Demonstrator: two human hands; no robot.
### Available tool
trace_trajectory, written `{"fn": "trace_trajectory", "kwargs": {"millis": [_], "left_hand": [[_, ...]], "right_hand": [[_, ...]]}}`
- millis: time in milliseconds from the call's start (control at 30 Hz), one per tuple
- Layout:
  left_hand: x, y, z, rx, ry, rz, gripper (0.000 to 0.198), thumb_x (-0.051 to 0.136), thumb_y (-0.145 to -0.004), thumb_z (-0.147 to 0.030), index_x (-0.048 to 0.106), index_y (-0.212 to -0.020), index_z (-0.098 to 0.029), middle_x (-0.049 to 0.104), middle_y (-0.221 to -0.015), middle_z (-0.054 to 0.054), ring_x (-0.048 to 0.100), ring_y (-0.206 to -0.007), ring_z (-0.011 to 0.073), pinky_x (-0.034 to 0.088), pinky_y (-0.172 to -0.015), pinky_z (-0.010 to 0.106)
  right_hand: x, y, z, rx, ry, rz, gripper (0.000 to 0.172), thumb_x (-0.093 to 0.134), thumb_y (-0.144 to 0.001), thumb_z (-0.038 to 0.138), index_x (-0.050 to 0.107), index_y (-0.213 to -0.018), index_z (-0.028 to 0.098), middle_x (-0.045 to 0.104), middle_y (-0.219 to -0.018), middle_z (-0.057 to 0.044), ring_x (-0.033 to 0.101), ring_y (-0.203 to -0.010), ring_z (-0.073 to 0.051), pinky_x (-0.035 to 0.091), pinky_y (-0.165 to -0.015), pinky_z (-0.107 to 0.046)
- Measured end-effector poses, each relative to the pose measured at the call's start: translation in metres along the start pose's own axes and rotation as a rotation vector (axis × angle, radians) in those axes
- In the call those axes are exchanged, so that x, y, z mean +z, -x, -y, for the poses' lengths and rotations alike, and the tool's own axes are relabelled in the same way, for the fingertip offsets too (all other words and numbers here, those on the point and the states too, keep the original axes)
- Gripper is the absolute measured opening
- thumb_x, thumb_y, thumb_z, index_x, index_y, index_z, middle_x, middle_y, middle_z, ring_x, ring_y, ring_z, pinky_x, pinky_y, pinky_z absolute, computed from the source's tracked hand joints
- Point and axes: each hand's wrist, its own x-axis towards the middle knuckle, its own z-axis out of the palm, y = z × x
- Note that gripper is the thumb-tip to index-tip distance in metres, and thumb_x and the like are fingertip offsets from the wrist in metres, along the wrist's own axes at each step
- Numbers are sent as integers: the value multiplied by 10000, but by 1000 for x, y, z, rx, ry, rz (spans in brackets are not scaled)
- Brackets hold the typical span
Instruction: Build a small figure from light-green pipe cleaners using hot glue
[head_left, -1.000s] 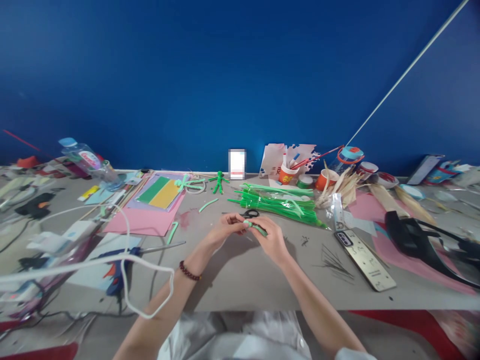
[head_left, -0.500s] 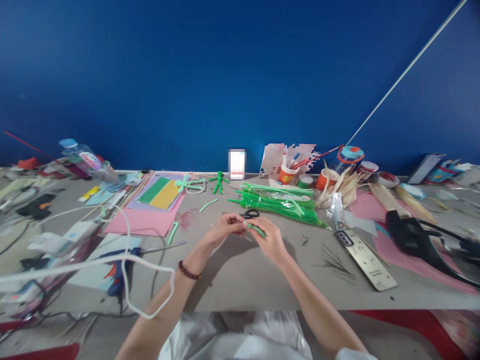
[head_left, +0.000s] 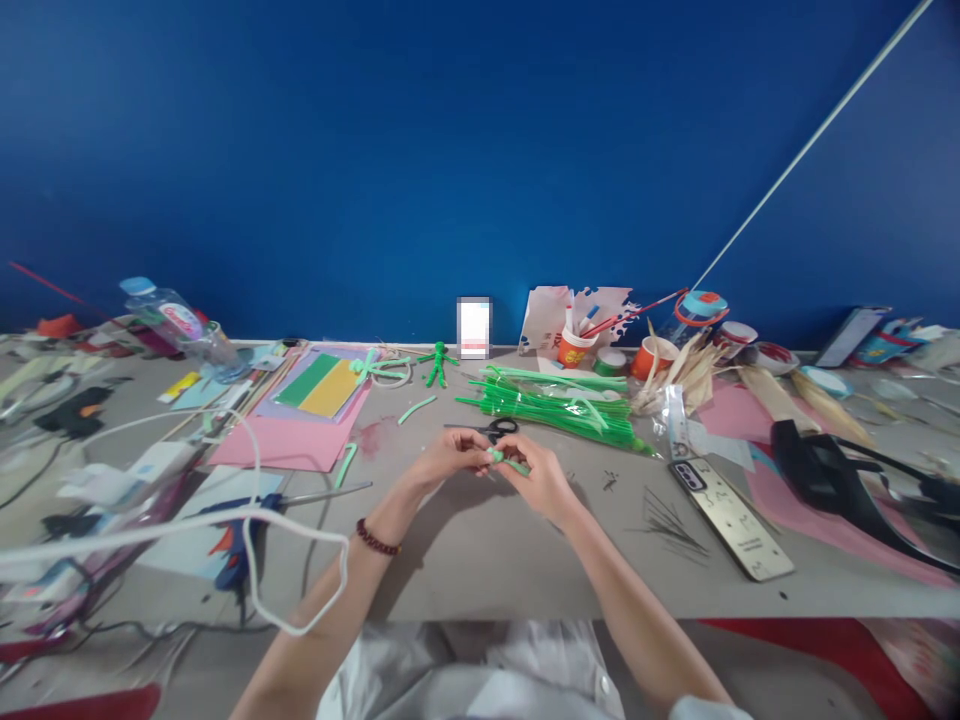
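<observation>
Over the middle of the grey table, my left hand [head_left: 454, 455] and my right hand [head_left: 541, 476] meet with fingertips pinched on a light green pipe cleaner [head_left: 517, 466]. A small coiled part shows between the fingertips, and a short length runs under my right fingers. Just behind the hands lie black scissors [head_left: 501, 428]. A bundle of bright green pipe cleaners [head_left: 555, 408] in clear plastic rests beyond my right hand. A bent pale green piece [head_left: 346, 466] and a short one [head_left: 417, 410] lie left of my hands. A green pipe cleaner figure [head_left: 439, 365] stands at the back.
At left are a blue glue gun [head_left: 236, 560], a looping white cable [head_left: 300, 525], pink paper [head_left: 285, 448] and a plastic bottle [head_left: 176, 318]. To the right lie a phone [head_left: 731, 520], dark thin wires [head_left: 671, 525] and a black strap-like object [head_left: 825, 490]. Paper cups [head_left: 577, 350] stand behind.
My fingers have shifted slightly around the light green pipe cleaner, and more of its coiled part shows. The scissors behind are less covered by my left hand.
</observation>
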Motion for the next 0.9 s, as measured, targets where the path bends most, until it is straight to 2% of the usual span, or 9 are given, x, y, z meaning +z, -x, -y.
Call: {"fn": "trace_trajectory", "kwargs": {"millis": [267, 567, 700, 900], "left_hand": [[0, 0, -1, 14, -16, 4, 292, 782, -578, -360, 659, -683, -117, 648, -607, 30, 556, -512, 89, 444, -540, 213], [-1, -1, 1, 60, -37, 35, 298, 785, -580, -353, 672, -735, -124, 646, -640, 30, 562, -533, 96, 476, -551, 222], [1, -1, 1, 91, -68, -16, 285, 778, -589, -348, 669, -722, -120, 639, -623, 31, 566, -531, 101, 469, -544, 220], [5, 0, 1, 216, -181, -128, 207, 766, -591, -310, 665, -661, -145, 625, -621, 9, 539, -506, 93, 447, -520, 215]], "right_hand": [[-2, 1, 1, 21, -50, 28, 163, 577, -788, 286, 573, -918, 187, 641, -803, -30, 575, -655, -133, 471, -622, -243], [0, 2, 3, 62, -47, 9, 148, 606, -755, 291, 559, -859, 197, 614, -723, 1, 525, -573, -111, 447, -554, -223], [1, 3, 2, 40, -61, -14, 148, 581, -776, 282, 554, -892, 194, 626, -769, -11, 578, -651, -129, 482, -627, -244], [2, 4, -2, -11, -43, -22, 228, 526, -804, 203, 541, -1031, 212, 660, -864, -30, 638, -780, -150, 506, -750, -279]]}}
